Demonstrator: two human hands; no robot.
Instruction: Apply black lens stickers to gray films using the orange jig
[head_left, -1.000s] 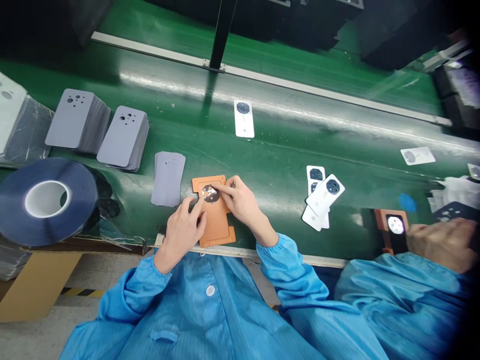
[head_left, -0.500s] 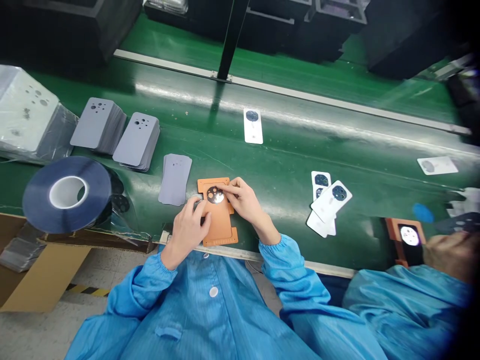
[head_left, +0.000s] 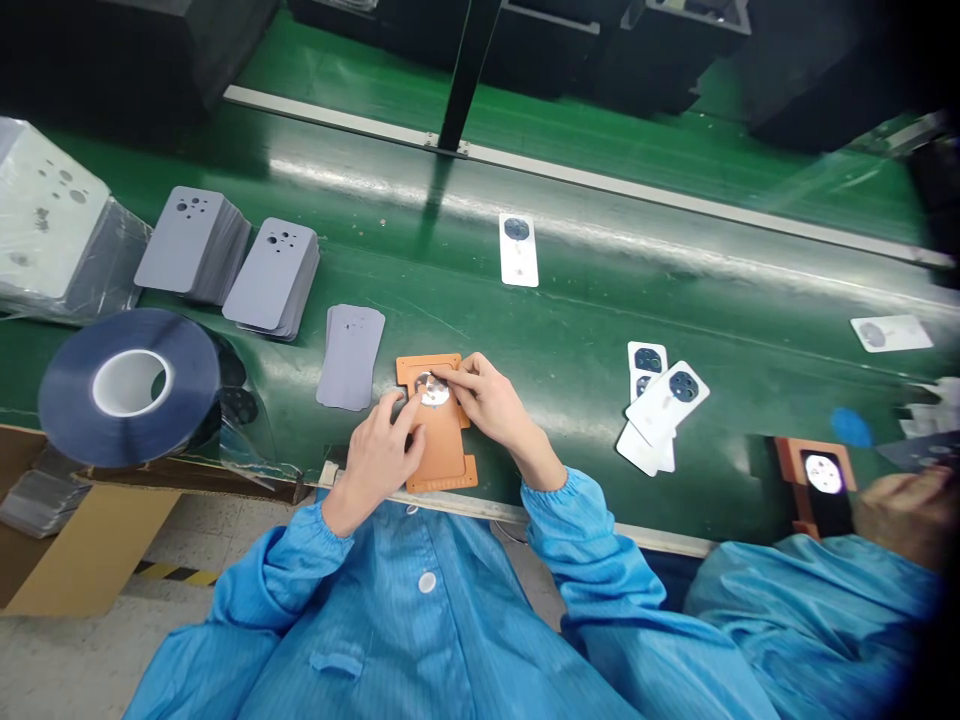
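Note:
An orange jig (head_left: 439, 455) lies before me at the table's near edge. Near its top sits a shiny round plate with holes (head_left: 433, 390), partly covered by my fingers. My left hand (head_left: 379, 450) comes over the jig's left side, fingers bent and apart, the index fingertip at the plate's lower left edge. From the right, my right hand (head_left: 491, 400) reaches in with its fingers drawn together at the plate's upper right edge; anything between those fingertips is hidden.
Left of the jig are a thin stack of grey phone-shaped sheets (head_left: 351, 357), taller stacks (head_left: 271, 275), a blue film roll (head_left: 60, 400) and a wrapped bundle (head_left: 52, 220). White phone-shaped cards (head_left: 664, 405) lie to the right. A co-worker's hand (head_left: 904, 510) is beside another orange jig (head_left: 791, 460).
Both my hands stay at the plate, the left index finger now reaching slightly farther onto it. The plate's reflection has brightened. The view has shifted slightly.

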